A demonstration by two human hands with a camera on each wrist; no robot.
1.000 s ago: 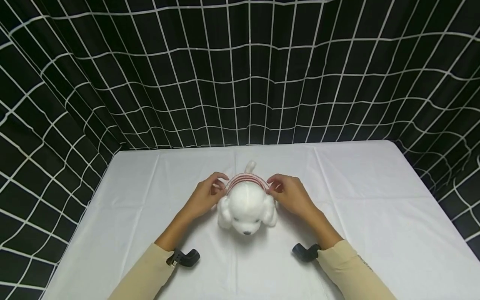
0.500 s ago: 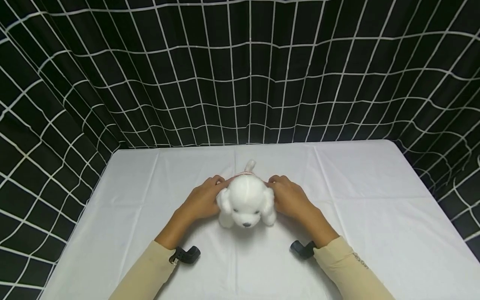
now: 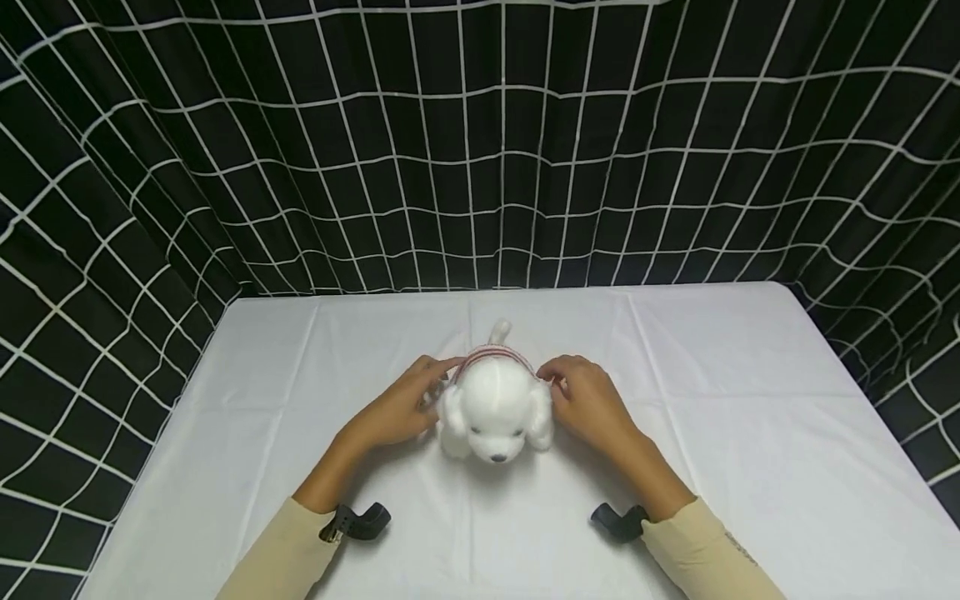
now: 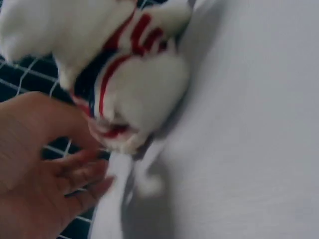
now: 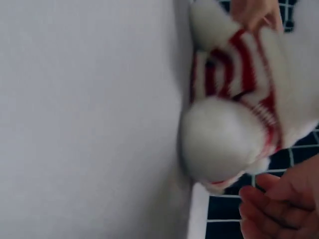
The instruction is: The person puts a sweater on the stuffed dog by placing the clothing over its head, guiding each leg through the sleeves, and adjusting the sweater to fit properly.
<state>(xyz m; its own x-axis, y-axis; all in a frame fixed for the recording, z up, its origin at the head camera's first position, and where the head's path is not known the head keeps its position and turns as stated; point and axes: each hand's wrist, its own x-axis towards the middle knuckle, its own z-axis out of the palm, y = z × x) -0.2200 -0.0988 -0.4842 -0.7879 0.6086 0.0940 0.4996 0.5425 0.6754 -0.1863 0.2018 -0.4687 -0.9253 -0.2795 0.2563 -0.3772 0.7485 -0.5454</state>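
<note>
Near the middle of the white table [image 3: 720, 392] a toy dog [image 3: 493, 408] stands facing the camera, a red-striped sweater [image 3: 493, 360] bunched around its back. Left hand [image 3: 401, 404] and right hand [image 3: 588, 400] sit on either flank, fingertips pinching the sweater hem; wrist views are blurred but show fingers at the ribbed edge. Risk, as judged: uneven pull from one side could tip the light toy over or drag it across the cloth, and the hem may snag on a leg
</note>
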